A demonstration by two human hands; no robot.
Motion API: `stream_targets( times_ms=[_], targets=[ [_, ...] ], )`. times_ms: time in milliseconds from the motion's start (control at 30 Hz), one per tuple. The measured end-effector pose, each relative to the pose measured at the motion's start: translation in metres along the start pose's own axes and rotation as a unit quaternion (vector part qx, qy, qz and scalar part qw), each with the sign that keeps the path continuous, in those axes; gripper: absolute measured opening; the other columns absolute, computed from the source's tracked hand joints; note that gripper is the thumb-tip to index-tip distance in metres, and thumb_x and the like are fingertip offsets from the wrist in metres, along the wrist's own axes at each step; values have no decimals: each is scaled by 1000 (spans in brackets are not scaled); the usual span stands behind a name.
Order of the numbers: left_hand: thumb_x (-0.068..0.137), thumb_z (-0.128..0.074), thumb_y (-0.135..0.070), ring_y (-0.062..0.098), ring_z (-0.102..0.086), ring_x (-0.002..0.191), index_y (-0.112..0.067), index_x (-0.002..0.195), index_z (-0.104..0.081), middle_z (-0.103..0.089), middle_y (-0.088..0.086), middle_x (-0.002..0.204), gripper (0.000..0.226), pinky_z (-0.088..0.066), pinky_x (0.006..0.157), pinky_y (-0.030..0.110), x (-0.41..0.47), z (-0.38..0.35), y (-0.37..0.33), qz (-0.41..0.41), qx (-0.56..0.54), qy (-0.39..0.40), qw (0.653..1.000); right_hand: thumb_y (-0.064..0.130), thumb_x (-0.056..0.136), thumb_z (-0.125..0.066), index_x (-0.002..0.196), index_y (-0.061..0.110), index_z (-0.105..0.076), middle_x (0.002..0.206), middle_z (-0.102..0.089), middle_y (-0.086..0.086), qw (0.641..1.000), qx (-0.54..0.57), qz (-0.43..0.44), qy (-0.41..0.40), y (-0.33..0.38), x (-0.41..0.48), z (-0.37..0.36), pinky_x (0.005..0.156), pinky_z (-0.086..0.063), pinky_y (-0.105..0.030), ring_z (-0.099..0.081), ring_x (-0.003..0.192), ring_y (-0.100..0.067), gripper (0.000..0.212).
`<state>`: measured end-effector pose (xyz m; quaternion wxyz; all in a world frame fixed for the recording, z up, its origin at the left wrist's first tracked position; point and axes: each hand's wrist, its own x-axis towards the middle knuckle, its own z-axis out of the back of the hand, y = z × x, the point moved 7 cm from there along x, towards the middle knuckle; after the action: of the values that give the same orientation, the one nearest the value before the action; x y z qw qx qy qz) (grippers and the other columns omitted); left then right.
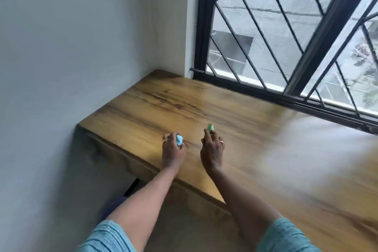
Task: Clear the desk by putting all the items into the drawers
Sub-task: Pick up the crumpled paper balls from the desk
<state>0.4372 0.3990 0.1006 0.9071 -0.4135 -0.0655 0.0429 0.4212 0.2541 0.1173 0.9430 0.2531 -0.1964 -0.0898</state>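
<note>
My left hand (172,150) holds a small light-blue block (179,139) between thumb and curled fingers, just above the wooden desk (235,120) near its front edge. To its right, my right hand (212,149) pinches a small green block (210,128) at its fingertips, over the desk top. The frame is blurred by motion. Below the desk edge a wooden front panel (106,161) is in view; no open drawer shows.
A grey wall (71,47) bounds the desk on the left. A black-framed window with diagonal bars (286,37) runs along the back. The desk's right part is washed out by glare and blur. A dark object (131,188) sits below the desk edge.
</note>
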Motion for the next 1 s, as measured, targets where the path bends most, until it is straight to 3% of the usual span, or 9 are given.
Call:
stream_targets(
  times_ms=[233, 367, 433, 533, 633, 700, 767, 900, 1000],
  targets=[
    [83, -58, -1, 31, -47, 116, -8, 135, -35, -39, 17, 132, 56, -43, 95, 36, 6, 138, 145, 118, -57, -58, 990, 3, 72, -76, 117, 3, -63, 103, -65, -19, 982, 27, 171, 75, 152, -48, -85, 62, -56, -38, -66, 74, -34, 46],
    [80, -49, 13, 31, -39, 121, -8, 137, -33, -32, 18, 136, 63, -41, 96, 36, 1, 191, 225, 182, -63, -73, 979, 3, 76, -73, 123, 7, -61, 115, -63, -19, 959, 9, 242, 145, 198, -91, -137, 66, -57, -38, -68, 85, -35, 49],
    [80, -44, 19, 31, -39, 124, -7, 138, -35, -31, 18, 139, 65, -39, 97, 33, -4, 202, 267, 232, -58, -84, 967, 5, 85, -63, 129, 9, -56, 127, -57, -18, 952, 13, 232, 198, 211, -111, -165, 79, -55, -40, -62, 105, -35, 44],
    [81, -43, 17, 35, -44, 122, -5, 137, -40, -42, 22, 134, 60, -38, 100, 35, -19, 189, 332, 320, -49, -60, 944, 13, 94, -50, 139, 17, -46, 143, -44, -10, 940, 0, 141, 312, 197, -135, -221, 98, -43, -37, -46, 126, -29, 45],
    [87, -51, 0, 33, -52, 120, -12, 134, -47, -55, 18, 130, 48, -42, 100, 35, -41, 152, 394, 396, -25, 26, 917, 14, 97, -45, 136, 18, -47, 143, -44, -9, 899, 11, 66, 432, 178, -162, -278, 98, -39, -28, -45, 127, -25, 40],
    [90, -55, -14, 31, -56, 118, -10, 131, -49, -58, 13, 129, 42, -45, 97, 34, -50, 119, 429, 422, -24, 75, 903, 10, 97, -43, 134, 14, -49, 138, -47, -11, 865, -1, 80, 495, 170, -180, -320, 91, -38, -21, -46, 124, -26, 38],
    [90, -57, -13, 29, -57, 118, -6, 131, -50, -58, 12, 130, 42, -45, 95, 32, -58, 86, 459, 451, -60, 102, 884, 8, 95, -42, 133, 15, -50, 136, -47, -11, 844, -17, 79, 531, 157, -194, -363, 95, -38, -24, -46, 124, -25, 39],
    [85, -64, -13, 28, -61, 112, -4, 130, -51, -62, 15, 125, 48, -49, 88, 31, -66, 36, 518, 509, -89, 108, 849, 10, 97, -38, 131, 14, -51, 134, -50, -10, 817, -45, 106, 565, 135, -213, -441, 88, -37, -23, -47, 122, -26, 37],
    [86, -64, -16, 29, -59, 116, -5, 137, -44, -59, 16, 128, 56, -48, 95, 32, -68, 7, 550, 532, -93, 107, 835, 23, 98, -38, 122, 13, -59, 126, -57, -13, 809, -107, 182, 548, 123, -222, -488, 87, -42, -28, -54, 113, -27, 33]
  ],
)
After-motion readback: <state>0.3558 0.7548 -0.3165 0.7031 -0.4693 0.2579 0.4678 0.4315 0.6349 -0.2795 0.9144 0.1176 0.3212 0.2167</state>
